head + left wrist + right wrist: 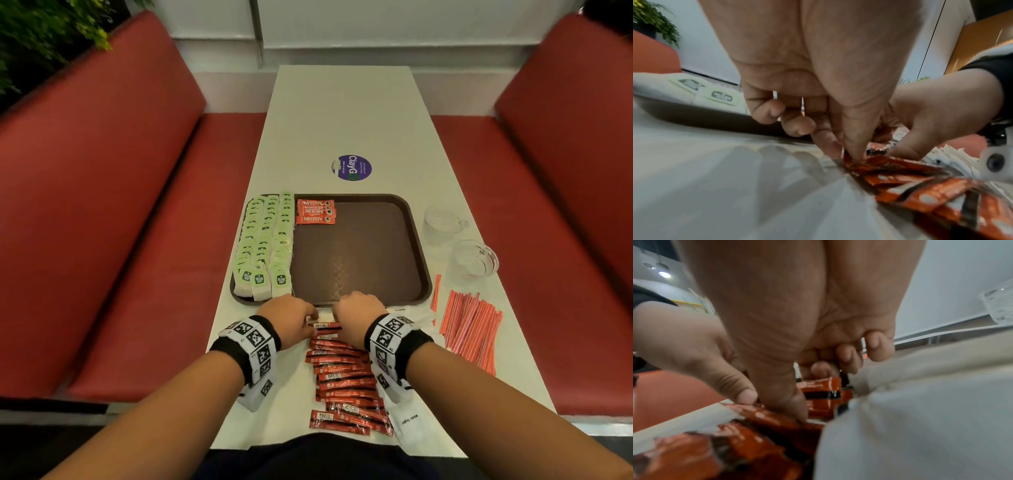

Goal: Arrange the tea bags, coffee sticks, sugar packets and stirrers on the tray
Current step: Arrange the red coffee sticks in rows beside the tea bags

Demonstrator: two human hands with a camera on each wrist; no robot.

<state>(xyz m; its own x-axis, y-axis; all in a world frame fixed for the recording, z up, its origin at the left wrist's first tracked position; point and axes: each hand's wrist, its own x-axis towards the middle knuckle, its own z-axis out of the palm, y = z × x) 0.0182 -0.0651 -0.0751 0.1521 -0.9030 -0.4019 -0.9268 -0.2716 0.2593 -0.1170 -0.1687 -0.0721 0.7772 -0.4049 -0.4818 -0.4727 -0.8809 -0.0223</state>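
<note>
A brown tray point(356, 260) holds three rows of green-labelled tea bags point(265, 246) along its left side and three coffee sticks point(315, 212) at its far edge. A pile of red coffee sticks point(342, 370) lies on the table in front of the tray. My left hand point(291, 318) pinches the end of a stick at the far end of the pile, thumb against forefinger point(844, 154). My right hand point(356, 315) grips the other end of a few stacked sticks point(824, 395), with its thumb pressing down and its fingers curled over them point(809, 386).
Red stirrers point(469, 329) lie fanned out to the right of the tray. White sugar packets point(409, 421) lie under my right forearm. Two glass cups point(442, 222) point(476, 257) stand at the right table edge. Red benches flank the narrow table.
</note>
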